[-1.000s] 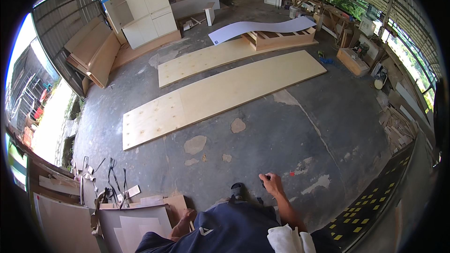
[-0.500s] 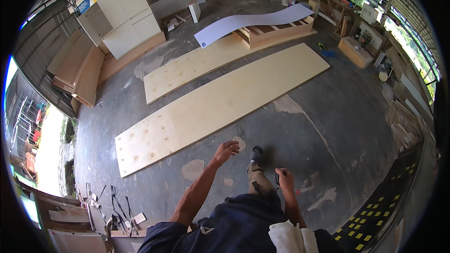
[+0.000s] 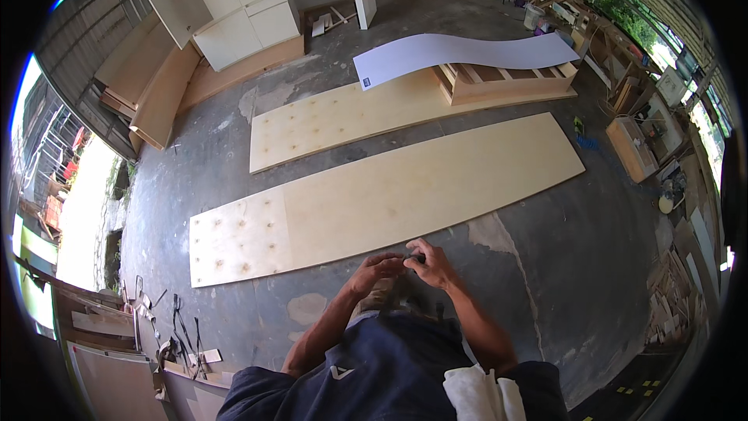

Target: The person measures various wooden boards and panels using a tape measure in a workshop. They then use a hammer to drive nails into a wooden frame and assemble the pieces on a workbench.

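A: Hands first. I see my left hand (image 3: pixel 376 267) and right hand (image 3: pixel 431 263) brought together in front of my chest, fingertips nearly touching, above the concrete floor (image 3: pixel 561 265).

B: Holding anything?

A: A small dark object (image 3: pixel 416 258) sits pinched at the right hand's fingertips. It is too small to tell what it is. The left hand's fingers curl toward it; whether they grip it, I cannot tell.

B: What lies nearest?

A: A long plywood sheet (image 3: pixel 389 195) flat on the floor, its near edge just beyond my hands. A second plywood sheet (image 3: pixel 343 121) lies past it, roughly parallel.

B: Farther out?

A: A white bent panel (image 3: pixel 467 51) draped over a low wooden frame (image 3: pixel 506 82), and pale cabinets (image 3: pixel 245 12) at the far left. Scattered hand tools (image 3: pixel 179 335) lie on the floor at my lower left.
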A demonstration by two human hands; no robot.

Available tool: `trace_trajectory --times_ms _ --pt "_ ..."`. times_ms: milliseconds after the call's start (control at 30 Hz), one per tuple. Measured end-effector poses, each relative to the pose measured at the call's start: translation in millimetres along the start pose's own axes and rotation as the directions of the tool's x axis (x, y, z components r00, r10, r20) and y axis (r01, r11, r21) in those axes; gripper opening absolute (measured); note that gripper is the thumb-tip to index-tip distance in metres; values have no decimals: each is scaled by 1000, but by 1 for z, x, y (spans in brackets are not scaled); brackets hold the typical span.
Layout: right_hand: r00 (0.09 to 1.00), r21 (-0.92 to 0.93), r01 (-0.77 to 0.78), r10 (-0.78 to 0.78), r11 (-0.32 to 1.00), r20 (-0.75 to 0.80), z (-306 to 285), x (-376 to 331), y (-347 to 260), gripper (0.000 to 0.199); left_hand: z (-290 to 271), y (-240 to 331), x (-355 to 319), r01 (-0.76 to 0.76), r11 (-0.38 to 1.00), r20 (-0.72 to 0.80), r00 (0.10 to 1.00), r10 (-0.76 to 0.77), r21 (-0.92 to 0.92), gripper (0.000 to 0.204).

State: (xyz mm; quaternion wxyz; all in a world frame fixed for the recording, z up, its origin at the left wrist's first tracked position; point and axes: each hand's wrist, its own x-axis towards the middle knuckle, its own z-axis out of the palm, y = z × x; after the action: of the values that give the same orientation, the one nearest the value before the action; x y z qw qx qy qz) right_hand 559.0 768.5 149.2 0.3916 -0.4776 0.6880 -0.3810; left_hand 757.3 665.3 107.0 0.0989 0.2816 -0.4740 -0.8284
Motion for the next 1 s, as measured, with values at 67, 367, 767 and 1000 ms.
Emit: trace_trajectory --times_ms 67,367,767,1000 --pt "998 54 37 -40 998 54 4 39 -5 52 -15 16 20 -20 998 -77 997 15 -57 40" --pt "992 17 85 -86 996 90 -16 246 29 51 -101 116 178 51 995 -171 983 -64 -80 28" --pt "1000 91 -13 16 996 -25 -167 471 -11 50 -200 330 407 22 987 -95 995 -7 159 23" --pt "944 6 -322 321 947 78 -233 466 140 49 -389 423 459 -327 945 -599 752 275 23 22"
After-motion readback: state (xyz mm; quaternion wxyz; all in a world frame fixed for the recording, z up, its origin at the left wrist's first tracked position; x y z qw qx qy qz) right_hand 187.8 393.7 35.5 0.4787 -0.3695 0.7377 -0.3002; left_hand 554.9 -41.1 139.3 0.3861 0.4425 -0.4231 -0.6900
